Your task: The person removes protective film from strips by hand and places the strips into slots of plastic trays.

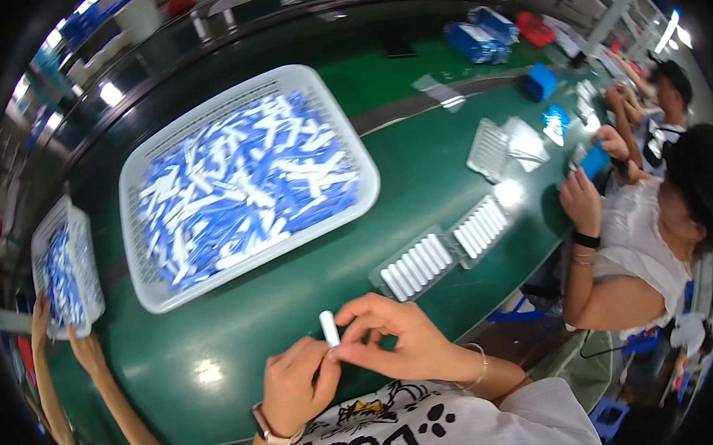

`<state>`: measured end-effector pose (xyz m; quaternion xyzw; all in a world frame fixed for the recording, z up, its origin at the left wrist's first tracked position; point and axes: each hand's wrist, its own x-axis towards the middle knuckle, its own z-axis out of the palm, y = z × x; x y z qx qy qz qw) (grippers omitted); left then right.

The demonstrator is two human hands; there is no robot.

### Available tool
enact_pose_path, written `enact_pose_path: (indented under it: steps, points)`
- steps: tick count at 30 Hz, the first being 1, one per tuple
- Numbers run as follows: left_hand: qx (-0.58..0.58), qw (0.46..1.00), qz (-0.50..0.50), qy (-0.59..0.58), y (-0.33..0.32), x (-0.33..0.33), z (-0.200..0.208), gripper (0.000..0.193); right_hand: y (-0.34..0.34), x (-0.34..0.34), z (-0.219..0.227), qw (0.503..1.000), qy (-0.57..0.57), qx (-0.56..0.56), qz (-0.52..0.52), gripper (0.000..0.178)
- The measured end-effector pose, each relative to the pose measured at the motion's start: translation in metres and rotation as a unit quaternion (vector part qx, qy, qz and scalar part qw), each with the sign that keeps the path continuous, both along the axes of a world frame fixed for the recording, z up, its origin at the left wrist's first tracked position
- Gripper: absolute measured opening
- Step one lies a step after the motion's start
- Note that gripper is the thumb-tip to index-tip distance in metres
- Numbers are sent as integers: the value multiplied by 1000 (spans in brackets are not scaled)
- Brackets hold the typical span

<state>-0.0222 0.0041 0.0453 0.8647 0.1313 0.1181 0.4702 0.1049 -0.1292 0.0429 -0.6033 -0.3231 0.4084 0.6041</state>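
Item: white tube (pixel 328 329), one, above the near edge of the table, between the two hands. Long axis nearly upright; we read its upper end as pointing just short of 12 o'clock, its lower end just short of 6. Smooth, plain, slim cylinder. Clock directions below run from it.

Right hand (pixel 394 333), at 3 o'clock: partly curled, thumb and forefinger bent in a loop and closed on the tube's side and lower end. Left hand (pixel 300 378), at 7: loosely curled, fingertips at the lower end (whether they share the grip, we cannot tell).

Table (pixel 210 343): one, green, glossy.

Filled trays (pixel 448 250), at 2: two, clear, thin-walled, end to end. We count about eight white tubes, side by side, in the nearer; the farther holds a similar row, too blurred for a sure count.

Clear trays (pixel 488 147), between 1 and 2: at least two, ribbed, overlapping.

Large basket (pixel 134 234), at 11: one, pale, perforated, rectangular with rounded corners, heaped with slender white and blue pieces (pixel 246 188) (past our counting).

Second basket (pixel 87 273), between 9 and 10: one, similar load, a co-worker's two hands (pixel 85 349) at it.
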Motion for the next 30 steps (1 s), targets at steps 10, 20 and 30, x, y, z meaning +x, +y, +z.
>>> enact_pose_path:
  steps: [10,20,30]
  points:
    - [124,979,-153,48,22,-9,3,13,0,19,6,980,-176,-25,90,23]
    - [48,982,-179,18,35,-6,6,12,0,18,6,984,-40,-65,161,10]
    - [-49,992,-117,24,37,-7,9,12,2,20,6,971,144,-63,182,15]
